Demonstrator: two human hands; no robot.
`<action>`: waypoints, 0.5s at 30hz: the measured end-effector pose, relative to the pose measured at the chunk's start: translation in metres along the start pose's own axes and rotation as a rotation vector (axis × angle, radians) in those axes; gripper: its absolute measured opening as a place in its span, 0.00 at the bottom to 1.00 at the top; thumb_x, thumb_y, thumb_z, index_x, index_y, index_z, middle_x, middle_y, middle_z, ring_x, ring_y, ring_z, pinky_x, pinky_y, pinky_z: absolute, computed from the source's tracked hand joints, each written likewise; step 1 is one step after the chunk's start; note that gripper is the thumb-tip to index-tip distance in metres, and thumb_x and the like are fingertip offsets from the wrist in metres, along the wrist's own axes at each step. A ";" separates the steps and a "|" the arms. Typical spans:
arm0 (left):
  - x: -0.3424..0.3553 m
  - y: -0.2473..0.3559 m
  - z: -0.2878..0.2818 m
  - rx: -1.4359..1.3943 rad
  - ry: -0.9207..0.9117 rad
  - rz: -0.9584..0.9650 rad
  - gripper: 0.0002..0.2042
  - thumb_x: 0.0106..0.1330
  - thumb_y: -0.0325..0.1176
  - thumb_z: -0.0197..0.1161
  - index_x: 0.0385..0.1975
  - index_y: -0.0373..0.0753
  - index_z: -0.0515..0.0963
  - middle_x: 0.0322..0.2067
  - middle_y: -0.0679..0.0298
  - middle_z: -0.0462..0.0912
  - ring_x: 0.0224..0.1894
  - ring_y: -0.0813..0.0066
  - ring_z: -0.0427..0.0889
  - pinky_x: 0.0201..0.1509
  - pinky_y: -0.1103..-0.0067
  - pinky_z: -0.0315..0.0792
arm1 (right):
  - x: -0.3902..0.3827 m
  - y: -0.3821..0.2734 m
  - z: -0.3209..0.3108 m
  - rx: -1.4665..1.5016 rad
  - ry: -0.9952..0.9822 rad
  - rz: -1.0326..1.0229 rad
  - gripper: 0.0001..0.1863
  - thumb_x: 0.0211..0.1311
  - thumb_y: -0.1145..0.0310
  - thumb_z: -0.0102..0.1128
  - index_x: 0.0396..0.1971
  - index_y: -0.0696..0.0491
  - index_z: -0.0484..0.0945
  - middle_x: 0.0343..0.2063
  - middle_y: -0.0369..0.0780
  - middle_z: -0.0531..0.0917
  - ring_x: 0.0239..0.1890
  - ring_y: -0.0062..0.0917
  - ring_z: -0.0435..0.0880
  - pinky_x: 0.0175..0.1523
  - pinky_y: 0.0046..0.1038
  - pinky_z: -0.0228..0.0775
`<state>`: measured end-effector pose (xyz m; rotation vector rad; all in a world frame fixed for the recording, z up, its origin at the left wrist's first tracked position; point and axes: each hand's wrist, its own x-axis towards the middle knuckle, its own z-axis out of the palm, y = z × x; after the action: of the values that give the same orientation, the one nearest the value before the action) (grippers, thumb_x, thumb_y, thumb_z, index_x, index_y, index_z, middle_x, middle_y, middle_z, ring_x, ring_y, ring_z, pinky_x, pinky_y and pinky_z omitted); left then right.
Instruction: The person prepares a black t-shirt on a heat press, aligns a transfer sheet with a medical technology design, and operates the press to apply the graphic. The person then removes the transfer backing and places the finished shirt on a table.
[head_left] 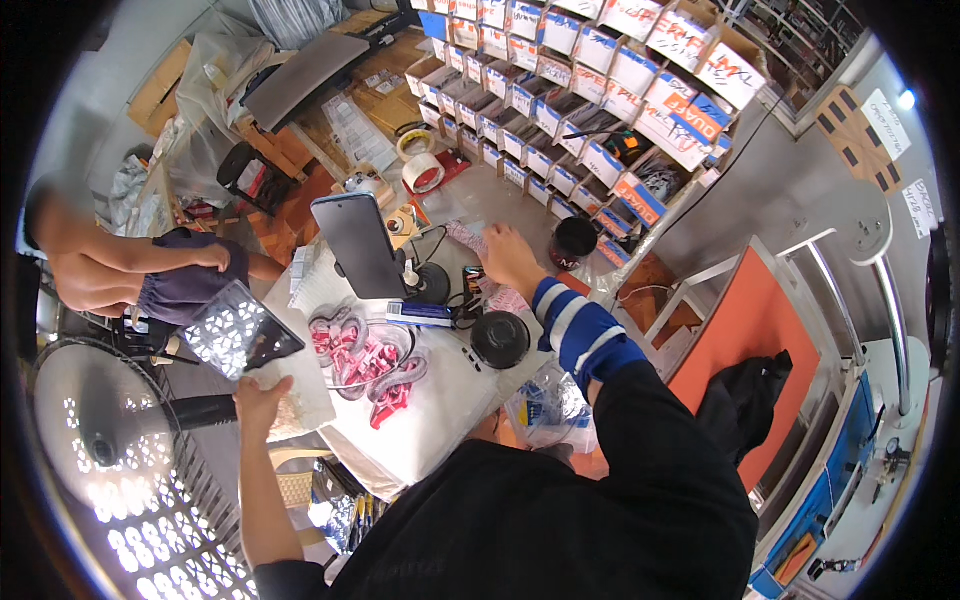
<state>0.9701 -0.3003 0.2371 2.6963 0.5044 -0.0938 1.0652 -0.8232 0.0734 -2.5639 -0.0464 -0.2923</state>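
At the left of the table, my left hand (262,405) grips the edge of a white slab (310,395), thumb on top. A glossy dark panel (250,328) with bright reflections lies just beyond those fingers. My right hand (510,258), in a blue-and-white striped cuff, reaches across the table with its fingers closed on a pink-and-white patterned strip (464,238); its fingertips are partly hidden. Left of that hand, a phone (358,243) stands upright on a stand. Shiny pink-and-grey ribbon-like pieces (368,352) lie in front of the phone.
A round black lid-like object (500,340) and a dark mug (572,243) are near my right arm. Tape rolls (424,173) lie farther back. Labelled cardboard bins (600,90) rise behind. At left are a fan (105,435) and another person (130,260); an orange board (740,350) leans at right.
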 end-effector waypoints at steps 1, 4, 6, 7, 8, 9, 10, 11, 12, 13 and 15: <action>0.015 -0.003 -0.007 0.024 0.060 0.066 0.41 0.42 0.53 0.86 0.45 0.23 0.75 0.40 0.46 0.84 0.41 0.58 0.83 0.46 0.66 0.77 | 0.007 0.000 0.007 -0.005 0.033 0.017 0.14 0.56 0.66 0.68 0.41 0.57 0.84 0.49 0.54 0.81 0.51 0.54 0.81 0.58 0.48 0.76; 0.061 0.018 -0.026 0.026 0.062 0.132 0.37 0.44 0.51 0.86 0.41 0.25 0.76 0.38 0.49 0.84 0.39 0.61 0.82 0.44 0.68 0.77 | 0.011 0.002 0.024 -0.096 -0.122 0.058 0.22 0.55 0.61 0.72 0.49 0.54 0.83 0.47 0.53 0.82 0.52 0.52 0.81 0.56 0.48 0.75; 0.094 0.052 -0.033 -0.049 -0.001 0.182 0.35 0.46 0.49 0.85 0.41 0.25 0.76 0.39 0.50 0.85 0.40 0.64 0.83 0.44 0.68 0.77 | 0.003 -0.004 0.025 -0.096 -0.215 0.032 0.22 0.55 0.61 0.72 0.48 0.54 0.82 0.45 0.51 0.83 0.51 0.51 0.82 0.55 0.48 0.75; 0.107 0.074 -0.037 -0.093 -0.055 0.202 0.34 0.47 0.48 0.85 0.42 0.25 0.77 0.40 0.51 0.85 0.41 0.65 0.83 0.45 0.69 0.77 | -0.001 -0.008 0.023 -0.099 -0.257 0.015 0.22 0.55 0.60 0.73 0.48 0.54 0.82 0.44 0.50 0.83 0.50 0.51 0.82 0.54 0.48 0.76; 0.116 0.104 -0.040 -0.081 -0.070 0.241 0.34 0.48 0.48 0.85 0.42 0.25 0.77 0.39 0.52 0.86 0.41 0.67 0.83 0.45 0.69 0.77 | -0.008 -0.010 0.022 -0.073 -0.274 0.005 0.22 0.55 0.60 0.73 0.47 0.54 0.82 0.43 0.50 0.83 0.49 0.50 0.82 0.53 0.48 0.75; 0.125 0.129 -0.043 -0.066 -0.080 0.278 0.33 0.49 0.47 0.84 0.43 0.25 0.77 0.39 0.53 0.86 0.40 0.68 0.83 0.45 0.70 0.77 | -0.016 -0.015 0.022 -0.042 -0.290 -0.009 0.22 0.55 0.60 0.73 0.47 0.54 0.82 0.43 0.50 0.84 0.49 0.50 0.83 0.52 0.48 0.75; 0.141 0.142 -0.040 -0.039 -0.043 0.335 0.32 0.49 0.46 0.84 0.43 0.25 0.78 0.38 0.54 0.86 0.40 0.69 0.83 0.45 0.71 0.77 | -0.023 -0.018 0.022 -0.011 -0.305 -0.024 0.22 0.55 0.60 0.73 0.47 0.55 0.82 0.42 0.49 0.84 0.48 0.49 0.83 0.52 0.48 0.75; 0.155 0.154 -0.037 -0.006 -0.005 0.389 0.32 0.49 0.45 0.84 0.43 0.25 0.78 0.38 0.55 0.86 0.40 0.70 0.83 0.45 0.72 0.77 | -0.027 -0.021 0.023 0.030 -0.333 -0.005 0.22 0.55 0.59 0.73 0.47 0.55 0.82 0.42 0.49 0.84 0.48 0.49 0.83 0.52 0.48 0.75; 0.172 0.167 -0.029 -0.114 -0.073 0.457 0.32 0.50 0.45 0.84 0.44 0.25 0.78 0.39 0.55 0.86 0.40 0.70 0.83 0.45 0.72 0.77 | -0.031 -0.022 0.025 0.067 -0.358 0.018 0.23 0.55 0.59 0.74 0.47 0.55 0.82 0.42 0.50 0.84 0.47 0.49 0.83 0.52 0.48 0.75; 0.188 0.180 -0.021 -0.223 -0.141 0.520 0.32 0.50 0.45 0.83 0.44 0.25 0.78 0.39 0.55 0.85 0.41 0.71 0.82 0.46 0.72 0.76 | -0.035 -0.022 0.026 0.106 -0.385 0.039 0.23 0.54 0.58 0.74 0.48 0.55 0.82 0.42 0.50 0.83 0.47 0.49 0.83 0.52 0.48 0.75; 0.187 0.237 -0.005 -0.144 -0.235 0.490 0.31 0.51 0.44 0.83 0.47 0.25 0.78 0.42 0.55 0.84 0.43 0.71 0.82 0.47 0.74 0.76 | -0.035 -0.019 0.015 0.111 -0.456 0.056 0.26 0.55 0.57 0.74 0.50 0.55 0.82 0.42 0.49 0.83 0.47 0.49 0.84 0.52 0.46 0.76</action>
<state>1.2301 -0.4388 0.3032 2.5408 -0.2141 -0.2227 1.0321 -0.7981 0.0640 -2.4646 -0.1542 0.3107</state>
